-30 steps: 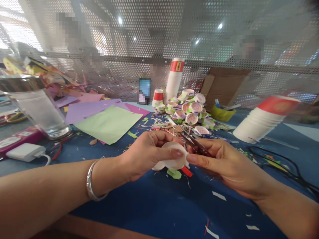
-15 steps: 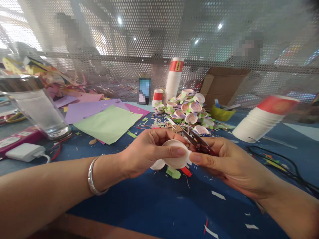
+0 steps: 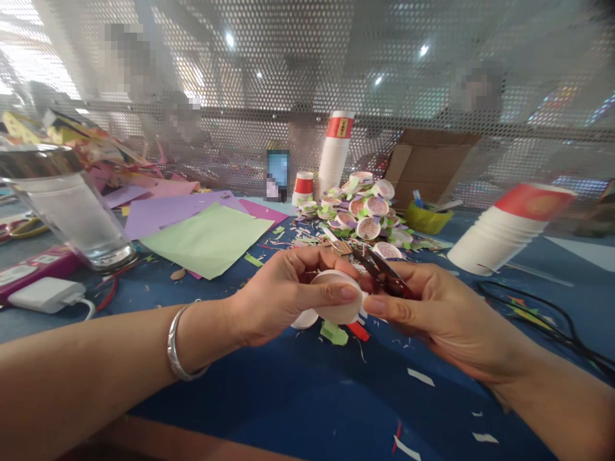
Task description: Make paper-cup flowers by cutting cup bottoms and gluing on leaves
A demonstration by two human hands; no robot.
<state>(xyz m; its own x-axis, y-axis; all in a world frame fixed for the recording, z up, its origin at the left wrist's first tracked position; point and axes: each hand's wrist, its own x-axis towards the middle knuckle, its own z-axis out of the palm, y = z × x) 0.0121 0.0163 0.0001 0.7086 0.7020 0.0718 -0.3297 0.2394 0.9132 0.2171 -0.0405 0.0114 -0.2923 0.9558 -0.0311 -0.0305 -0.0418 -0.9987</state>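
Note:
Between the thumb and fingers of my left hand (image 3: 273, 294) is a round white paper cup bottom (image 3: 334, 314), its pale face tilted up. My right hand (image 3: 437, 314) grips dark scissors (image 3: 387, 275), whose blades point up and away to the left. The right thumb tip lies at the cup bottom's right edge; whether it pinches it I cannot tell. Partly behind the left hand, a second white round piece (image 3: 304, 319) shows. Just below the hands lie a green paper scrap (image 3: 335, 333) and a red strip (image 3: 358, 331).
Beyond the hands is a heap of cut cup bottoms (image 3: 368, 228) with coloured paper bits. Stacked paper cups (image 3: 335, 157) stand behind, and another stack (image 3: 500, 234) leans at right. Left are coloured sheets (image 3: 211, 240) and a glass jar (image 3: 79, 211). A black cable (image 3: 542, 307) lies right.
Both hands stay almost in place, with the cup bottom and scissors still held. The scissors have turned very slightly between the fingers.

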